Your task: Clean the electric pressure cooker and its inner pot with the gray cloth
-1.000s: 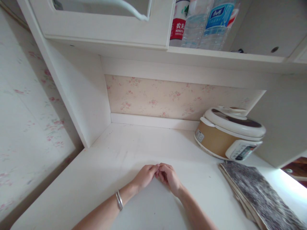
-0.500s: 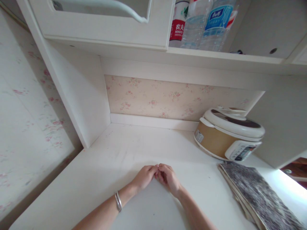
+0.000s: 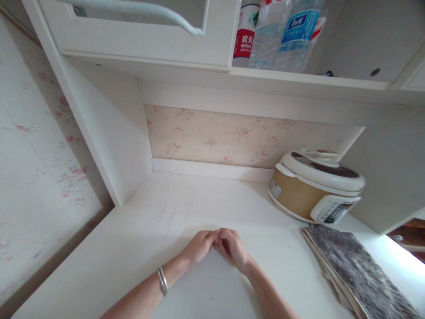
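Note:
My left hand (image 3: 200, 246) rests on the white countertop (image 3: 139, 248), its fingers curled and closed. A silver bangle (image 3: 162, 280) circles that wrist. Against it lies my right hand (image 3: 235, 249), also curled, with the thumbs and fingers of both hands meeting in the middle. No object shows in either one, though some fingertips are hidden where the hands touch. To the right of my hands is a folded grey-brown cloth (image 3: 357, 266), lying apart from them on the counter.
A tan and white electric cooker (image 3: 299, 195) with its lid on stands at the back right. Overhead hang a white cabinet (image 3: 139, 42) and an open shelf with several plastic bottles (image 3: 267, 42). A white side panel (image 3: 106, 133) bounds the left.
My hands stay together in the same pose on the counter. Only the view has shifted slightly, so the bottles and cooker sit a touch further left.

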### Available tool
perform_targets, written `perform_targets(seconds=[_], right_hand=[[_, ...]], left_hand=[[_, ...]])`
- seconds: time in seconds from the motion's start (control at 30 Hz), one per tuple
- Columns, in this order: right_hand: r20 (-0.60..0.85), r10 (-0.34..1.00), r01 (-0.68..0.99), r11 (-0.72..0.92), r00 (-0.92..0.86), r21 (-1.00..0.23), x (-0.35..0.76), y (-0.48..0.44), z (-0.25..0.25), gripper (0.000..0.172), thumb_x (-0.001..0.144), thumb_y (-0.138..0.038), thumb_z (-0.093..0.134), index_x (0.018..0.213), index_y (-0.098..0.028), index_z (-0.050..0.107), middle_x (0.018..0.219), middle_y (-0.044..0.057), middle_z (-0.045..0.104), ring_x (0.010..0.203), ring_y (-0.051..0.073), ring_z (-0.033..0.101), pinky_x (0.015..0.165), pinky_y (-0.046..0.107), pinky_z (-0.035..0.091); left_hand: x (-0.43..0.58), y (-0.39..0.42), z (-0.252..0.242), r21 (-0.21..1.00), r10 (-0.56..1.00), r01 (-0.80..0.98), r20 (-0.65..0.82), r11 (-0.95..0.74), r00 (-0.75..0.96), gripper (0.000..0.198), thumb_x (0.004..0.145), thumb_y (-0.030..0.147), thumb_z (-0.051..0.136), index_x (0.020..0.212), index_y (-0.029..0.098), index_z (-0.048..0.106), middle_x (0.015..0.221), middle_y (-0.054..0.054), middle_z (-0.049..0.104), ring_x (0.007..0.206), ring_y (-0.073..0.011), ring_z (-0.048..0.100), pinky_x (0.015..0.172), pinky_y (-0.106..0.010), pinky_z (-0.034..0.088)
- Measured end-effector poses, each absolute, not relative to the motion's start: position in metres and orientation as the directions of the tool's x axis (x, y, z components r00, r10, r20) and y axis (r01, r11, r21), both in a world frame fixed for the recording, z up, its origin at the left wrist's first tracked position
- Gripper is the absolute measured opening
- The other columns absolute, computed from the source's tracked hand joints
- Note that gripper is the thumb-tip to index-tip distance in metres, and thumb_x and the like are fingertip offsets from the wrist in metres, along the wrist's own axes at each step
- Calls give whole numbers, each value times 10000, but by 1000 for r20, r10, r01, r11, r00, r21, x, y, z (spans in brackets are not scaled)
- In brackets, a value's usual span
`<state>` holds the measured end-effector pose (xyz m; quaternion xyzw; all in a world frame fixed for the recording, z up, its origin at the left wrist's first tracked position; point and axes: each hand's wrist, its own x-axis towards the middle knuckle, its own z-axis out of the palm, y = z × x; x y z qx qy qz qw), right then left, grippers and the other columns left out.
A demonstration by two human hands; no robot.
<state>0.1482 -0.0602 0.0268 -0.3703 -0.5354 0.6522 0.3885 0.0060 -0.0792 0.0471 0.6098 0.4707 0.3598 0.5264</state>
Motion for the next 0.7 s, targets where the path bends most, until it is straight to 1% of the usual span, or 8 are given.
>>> perform_targets(seconds=[0.07, 0.23, 0.4, 0.6, 0.7], right_hand=[[-72, 903, -122, -136, -425, -983, 148, -61, 27, 270, 759, -254, 403, 581, -150, 577, 376, -48, 391, 369, 78, 277, 400, 242, 169], [-48, 906, -126, -111, -421, -986, 147, -62, 28, 249, 760, -236, 406, 594, -155, 573, 381, -52, 390, 375, 79, 279, 405, 236, 185], [-35, 905, -140, -104, -424, -985, 147, -62, 27, 265, 790, -271, 427, 601, -154, 570, 395, -52, 399, 388, 80, 300, 423, 240, 197], [-37, 900, -201, -137, -434, -970, 146, -63, 30, 301, 817, -326, 441, 602, -153, 561, 399, -53, 404, 383, 74, 288, 442, 248, 193], [-38, 902, -202, -137, -431, -970, 145, -63, 29, 333, 837, -336, 423, 601, -151, 568, 387, -50, 398, 381, 77, 285, 448, 253, 199]], left_hand=[[5, -79, 46, 982, 956, 188, -62, 7, 286, 463, 876, 530, 368, 624, 174, 525, 597, 14, 522, 626, -148, 441, 638, -280, 330], [5, -77, 46, 975, 955, 206, -139, 85, 262, 438, 858, 538, 394, 618, 186, 499, 503, 50, 360, 544, -130, 326, 569, -280, 261], [5, -78, 51, 975, 948, 204, -150, 94, 282, 455, 858, 554, 385, 597, 192, 476, 495, 48, 343, 543, -129, 310, 576, -282, 264], [5, -77, 47, 980, 953, 192, -107, 53, 282, 469, 864, 554, 372, 613, 180, 502, 525, 43, 363, 560, -126, 325, 583, -277, 280], [5, -76, 46, 978, 950, 198, -121, 65, 286, 460, 865, 541, 373, 614, 179, 506, 518, 50, 334, 550, -121, 307, 570, -273, 269]])
